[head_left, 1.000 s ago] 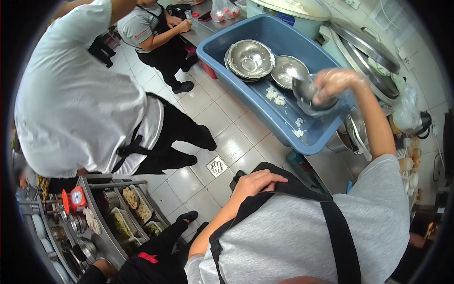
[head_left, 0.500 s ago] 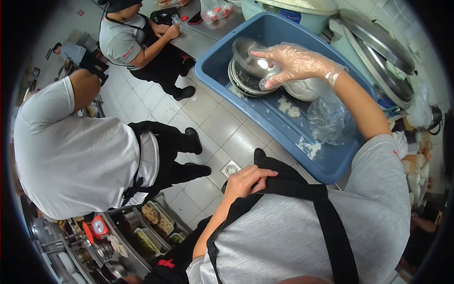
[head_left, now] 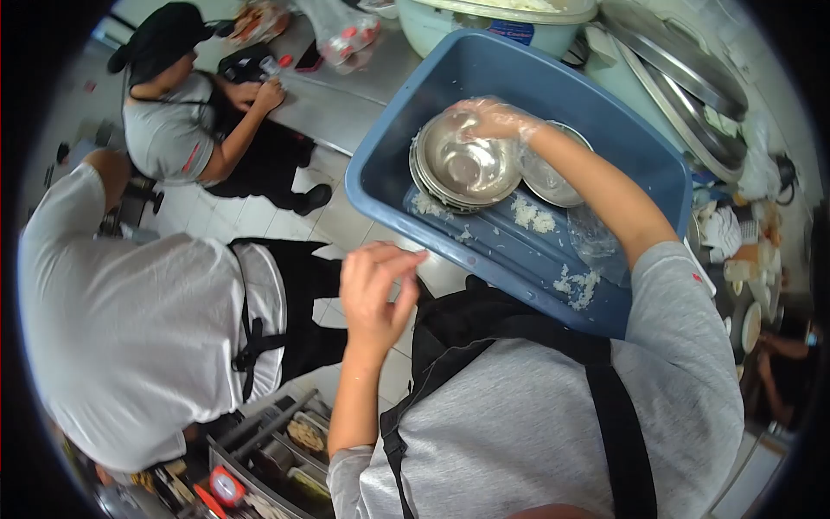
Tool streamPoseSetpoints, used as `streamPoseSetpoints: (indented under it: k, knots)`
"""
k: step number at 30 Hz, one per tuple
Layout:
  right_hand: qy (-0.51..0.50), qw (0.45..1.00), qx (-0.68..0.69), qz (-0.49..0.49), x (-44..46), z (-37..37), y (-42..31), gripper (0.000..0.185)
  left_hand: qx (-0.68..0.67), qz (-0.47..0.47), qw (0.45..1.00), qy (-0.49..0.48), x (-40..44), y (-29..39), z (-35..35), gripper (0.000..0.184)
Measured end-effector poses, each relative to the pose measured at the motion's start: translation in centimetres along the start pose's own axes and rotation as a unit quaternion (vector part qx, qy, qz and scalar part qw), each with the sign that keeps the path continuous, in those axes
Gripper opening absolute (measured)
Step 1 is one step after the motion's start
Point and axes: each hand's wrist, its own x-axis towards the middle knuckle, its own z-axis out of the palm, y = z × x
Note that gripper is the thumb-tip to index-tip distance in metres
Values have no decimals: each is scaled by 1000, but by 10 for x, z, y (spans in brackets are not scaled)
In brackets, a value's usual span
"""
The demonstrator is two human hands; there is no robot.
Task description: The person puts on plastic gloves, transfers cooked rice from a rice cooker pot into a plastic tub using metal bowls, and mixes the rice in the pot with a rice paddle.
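Metal bowl (head_left: 469, 166) now sits on the bowl stack (head_left: 424, 186) in the blue tub (head_left: 372, 169), whereas half a second ago it was tilted over that stack in the gloved right hand (head_left: 494, 119). Its mouth faces up towards the camera, and its outline is round, equal in every direction; the tub's long axis slants from upper left to lower right of the view. The right hand lies at the bowl's upper rim with fingers bent, but I cannot tell whether they still pinch it. The left hand (head_left: 378, 290), earlier resting on the black apron (head_left: 475, 324), is now raised outside the tub, loosely open and holding nothing. Rice clumps (head_left: 533, 216) lie beside the stack, near another metal bowl (head_left: 558, 177)
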Motion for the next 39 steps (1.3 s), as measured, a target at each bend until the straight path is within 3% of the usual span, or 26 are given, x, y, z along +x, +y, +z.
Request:
streamPoseSetpoints:
  k: [2, 5, 7, 9, 10, 13, 15, 17, 19, 20, 22, 25, 27, 29, 30, 32, 34, 39]
  knots:
    - [-167, 981, 93, 28, 14, 13, 21, 74, 7, 14, 1000, -2, 20, -24, -17, 27]
    - [-103, 994, 38, 6, 11, 42, 32, 73, 57, 18, 998, 31, 47, -60, -63, 27]
    - [-83, 995, 5, 53, -5, 31, 19, 74, 58, 11, 994, 96, 56, -91, -97, 24]
    - [-156, 981, 79, 88, -26, 10, -4, 71, 101, -19, 985, 140, 56, -121, -133, 21]
    - [-146, 986, 5, 79, -31, 15, 3, 68, 87, -49, 982, 160, 53, -133, -146, 20]
    - [-192, 970, -23, 144, -64, 26, 37, 61, 21, -142, 970, 196, 37, -168, -180, 20]
    - [-281, 916, -83, 275, -94, -7, -20, 52, 10, -117, 976, 182, 43, -165, -177, 22]
    - [-311, 882, -169, 310, -124, -6, -12, 38, 120, 12, 993, -3, 53, -158, -171, 24]
    - [-271, 901, -222, 254, -170, 20, 49, 32, 111, -5, 994, 12, 57, -165, -166, 26]
    - [-272, 900, -220, 259, -180, 20, 46, 32, 97, -5, 995, 22, 60, -167, -165, 25]
    - [-215, 863, -144, 433, -201, 18, 37, 28, 76, -6, 997, 27, 61, -173, -166, 24]
    - [-221, 882, -118, 400, -217, 1, 36, 32, 75, -18, 995, 59, 61, -188, -176, 22]
    - [-174, 896, -120, 390, -216, -15, 14, 33, 85, -33, 995, 44, 60, -197, -182, 19]
    - [-3, 863, -133, 487, -218, -16, 20, 41, 95, -56, 993, 42, 58, -208, -189, 17]
    - [-4, 866, -132, 483, -222, -14, 23, 41, 92, -77, 992, 50, 55, -216, -193, 16]
    - [252, 874, -231, 346, -216, -13, 26, 48, 119, -122, 984, 61, 55, -222, -204, 15]
    - [254, 876, -233, 339, -195, -22, 7, 57, 142, -134, 978, 72, 57, -225, -211, 14]
    - [162, 882, -293, 332, -170, -12, 36, 53, 151, -172, 966, 124, 44, -234, -225, 15]
